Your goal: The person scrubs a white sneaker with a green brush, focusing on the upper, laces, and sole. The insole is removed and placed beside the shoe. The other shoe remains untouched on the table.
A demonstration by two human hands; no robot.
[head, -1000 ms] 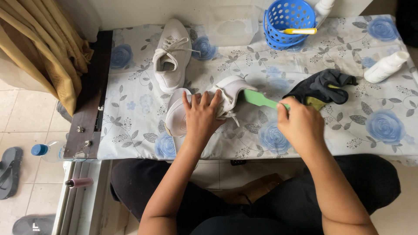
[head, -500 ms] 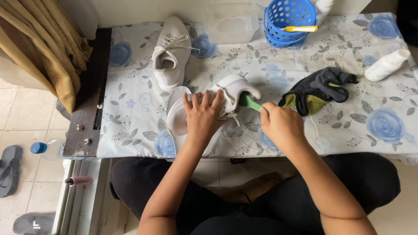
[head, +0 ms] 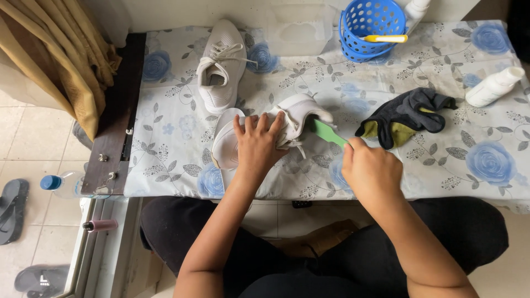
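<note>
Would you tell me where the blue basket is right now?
In the head view, the blue basket stands at the table's far edge, right of centre, beyond the dark cloth, with a white bottle to its right.
</note>
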